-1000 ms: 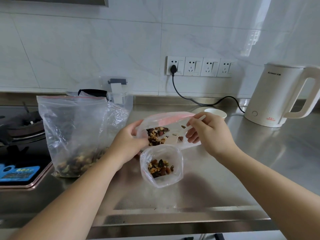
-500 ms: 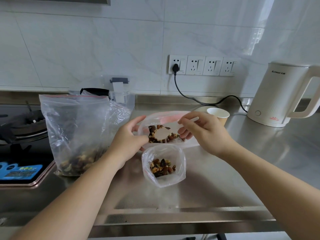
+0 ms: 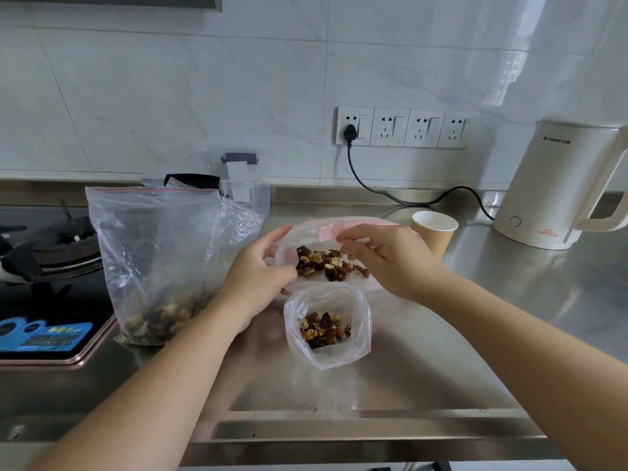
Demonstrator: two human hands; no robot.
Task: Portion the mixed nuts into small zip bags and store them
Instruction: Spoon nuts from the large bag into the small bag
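Now the person is holding a small zip bag (image 3: pixel 326 246) of mixed nuts just above the steel counter (image 3: pixel 441 351), and by my reading they are closing it: the left hand (image 3: pixel 258 270) is gripping the bag's left side with curled fingers, while the right hand (image 3: pixel 390 260) is pinching the pink zip strip along the top edge. The nuts inside are lying in a loose heap between the two hands. A second small bag (image 3: pixel 328 329) is standing open on the counter just in front of the held one, already carrying its own portion and, I judge, waiting to be sealed too. The large supply bag (image 3: pixel 153 260) is sitting upright to the left, its mouth open and plenty of nuts still pooling at the bottom, so the portioning is looking far from finished.

The next move is probably calling for the right fingers to be running along the strip, with the bag kept level so nothing is spilling.

For room, the counter in front of and to the right of the open bag is lying bare as far as its front edge. A paper cup (image 3: pixel 433 232) is standing just behind the right hand, a kettle (image 3: pixel 557 188) well apart at the right, and the stove (image 3: pixel 51 266) is bordering the supply bag on the left
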